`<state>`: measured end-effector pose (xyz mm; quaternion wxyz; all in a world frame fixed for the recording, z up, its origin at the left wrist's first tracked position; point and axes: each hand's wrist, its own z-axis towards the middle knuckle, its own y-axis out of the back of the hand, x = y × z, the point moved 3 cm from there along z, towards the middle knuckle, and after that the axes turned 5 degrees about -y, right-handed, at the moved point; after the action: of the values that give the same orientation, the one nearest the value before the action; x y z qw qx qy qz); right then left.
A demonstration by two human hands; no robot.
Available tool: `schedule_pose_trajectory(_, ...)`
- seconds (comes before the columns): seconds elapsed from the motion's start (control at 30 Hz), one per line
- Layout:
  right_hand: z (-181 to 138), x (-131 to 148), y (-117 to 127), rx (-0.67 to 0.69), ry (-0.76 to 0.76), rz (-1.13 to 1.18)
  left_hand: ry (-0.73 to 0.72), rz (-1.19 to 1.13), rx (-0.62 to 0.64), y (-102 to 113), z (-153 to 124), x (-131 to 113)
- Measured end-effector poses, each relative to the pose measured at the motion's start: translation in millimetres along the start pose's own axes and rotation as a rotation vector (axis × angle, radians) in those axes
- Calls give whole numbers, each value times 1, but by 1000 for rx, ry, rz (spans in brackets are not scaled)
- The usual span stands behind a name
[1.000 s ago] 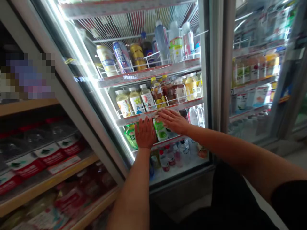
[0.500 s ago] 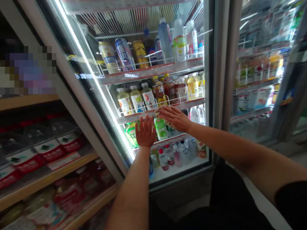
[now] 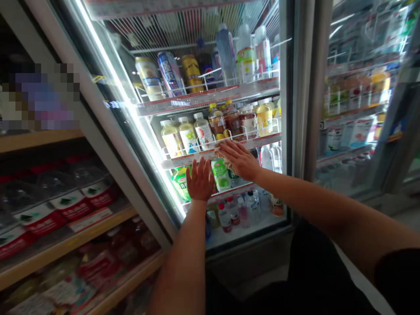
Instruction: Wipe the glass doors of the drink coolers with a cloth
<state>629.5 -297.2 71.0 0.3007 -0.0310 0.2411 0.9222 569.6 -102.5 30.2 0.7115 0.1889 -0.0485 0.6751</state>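
My left hand (image 3: pixel 200 179) lies flat, fingers up, on the glass door (image 3: pixel 131 127) of a lit drinks fridge, over green-labelled bottles (image 3: pixel 220 175) on the third shelf. My right hand (image 3: pixel 239 159) is stretched flat against the same glass just right of it. It presses a small beige cloth (image 3: pixel 219 150) whose frayed edge shows past the fingertips. That cloth sits level with the red-edged shelf rail (image 3: pixel 262 141) under the juice bottles (image 3: pixel 188 136).
Cans (image 3: pixel 169 73) and tall bottles fill the top shelf, small bottles (image 3: pixel 233 213) the bottom. A second glass-door fridge (image 3: pixel 354 100) stands to the right. Wooden shelves (image 3: pixel 65 245) with packaged goods run along the left. The floor (image 3: pixel 370 284) lies low right.
My right hand has slid the cloth up and slightly right on the glass, from below the rail to level with it. My left hand has barely shifted.
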Motion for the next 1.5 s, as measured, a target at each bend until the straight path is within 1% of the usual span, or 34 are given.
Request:
schedule_pose_trajectory(0.07, -5, 4, -3, -16, -19, -16, 15, -16, 18, 0, 0, 1)
schedule_pose_trajectory(0.17, -19, 10, -9, 45, 104, 0, 24, -8, 29, 0, -1, 1)
schedule_pose_trajectory(0.23, -21, 9, -10, 95, 183, 17, 16, 8, 26, -1, -1, 1)
schedule_pose_trajectory(0.3, -13, 4, -7, 94, 175, 22, 19, 11, 25, -1, -1, 1)
schedule_pose_trajectory(0.43, 15, -8, 6, -18, -14, 34, 58, -27, 54, -1, 0, 1)
schedule_pose_trajectory(0.53, 22, -9, 8, -41, -55, 49, 71, -49, 77, -1, 0, 1)
schedule_pose_trajectory(0.67, 27, -2, 4, -36, -34, 33, 64, -44, 74, -1, 0, 1)
schedule_pose_trajectory(0.8, 51, 18, -3, 16, 45, -1, 37, -2, 37, -1, 0, 1)
schedule_pose_trajectory(0.87, 65, 32, -6, 64, 119, -22, 31, 7, 21, -2, -1, 2)
schedule_pose_trajectory(0.97, 82, 46, -6, 172, 237, -48, 14, 19, 2, -3, -2, 3)
schedule_pose_trajectory(1.1, 95, 45, 7, 280, 362, -80, -17, 53, -3, -1, 0, 1)
schedule_pose_trajectory(1.17, 100, 38, 16, 264, 342, -91, -2, 44, 16, 0, 1, 1)
schedule_pose_trajectory(1.27, 103, 27, 24, 133, 152, -89, 14, 22, 28, 2, 2, -1)
schedule_pose_trajectory(1.3, 102, 25, 24, 99, 102, -87, 15, 20, 25, 2, 2, -1)
schedule_pose_trajectory(1.33, 101, 25, 23, 89, 88, -84, 13, 20, 21, 2, 2, -1)
schedule_pose_trajectory(1.37, 98, 26, 20, 104, 113, -83, 11, 22, 18, 2, 2, -1)
schedule_pose_trajectory(1.47, 93, 35, 11, 183, 252, -88, 15, 34, 11, 2, 1, -1)
schedule_pose_trajectory(1.5, 93, 38, 9, 190, 271, -95, 11, 38, 12, 2, 1, -1)
